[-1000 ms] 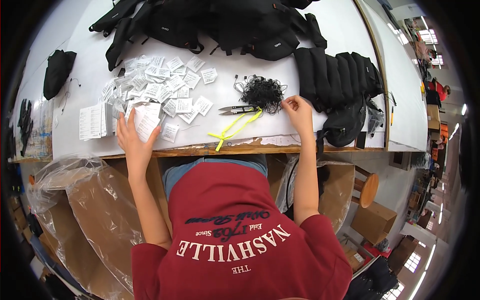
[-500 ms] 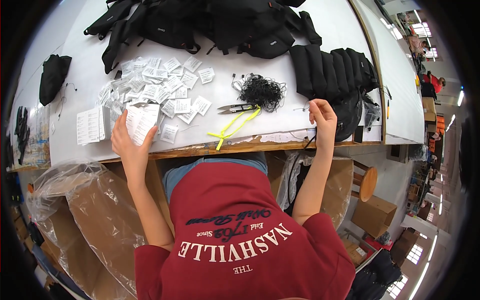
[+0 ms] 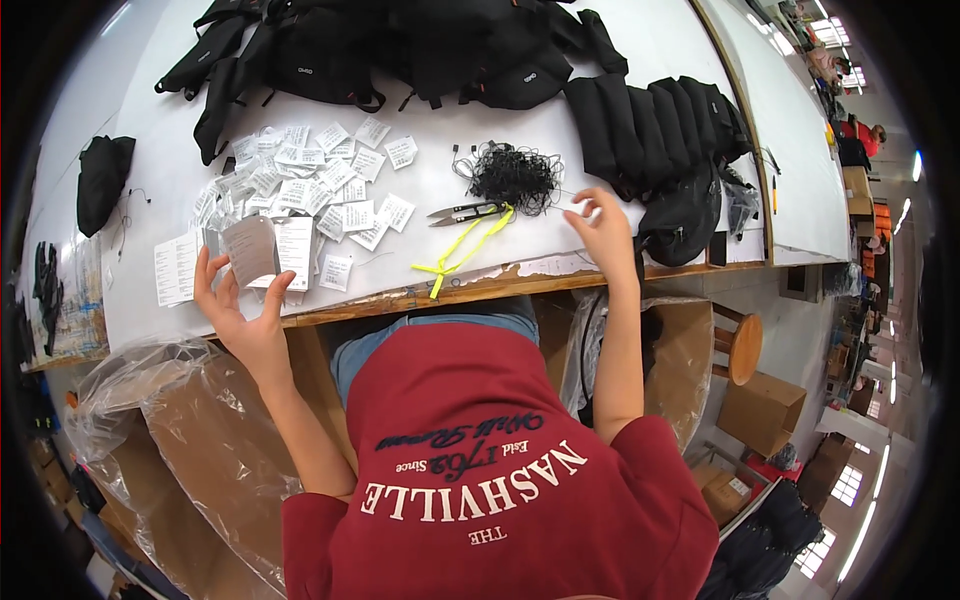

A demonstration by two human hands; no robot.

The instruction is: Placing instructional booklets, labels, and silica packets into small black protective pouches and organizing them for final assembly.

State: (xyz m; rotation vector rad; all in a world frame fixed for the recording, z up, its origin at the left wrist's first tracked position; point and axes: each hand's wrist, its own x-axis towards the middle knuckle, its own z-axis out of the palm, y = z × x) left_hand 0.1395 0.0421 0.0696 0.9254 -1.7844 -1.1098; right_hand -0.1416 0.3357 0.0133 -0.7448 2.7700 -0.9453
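Note:
My left hand (image 3: 240, 318) grips a folded printed paper slip (image 3: 250, 250), its fingers behind the slip and its thumb spread near the lower edge. The slip stands tilted above stacks of similar white printed slips (image 3: 293, 245). To the right, my right hand (image 3: 605, 235) is raised over the table, thumb and forefinger curved and slightly apart. It is just right of a tangled pile of thin black strings (image 3: 515, 175); one strand reaches toward its fingertips. Thread snips (image 3: 468, 213) with a yellow ribbon (image 3: 460, 253) lie beside the pile.
Many small white packets (image 3: 310, 180) are heaped behind the slips. Black bags (image 3: 430, 50) cover the far side, and black padded pieces (image 3: 650, 130) stand in a row at the right. Plastic-lined cartons (image 3: 210, 440) are below the table edge, with a wooden stool (image 3: 743, 348) at the right.
My left hand has lifted and tilted the paper slip up from the stack. My right hand has moved left, closer to the black strings. The whole view has shifted slightly.

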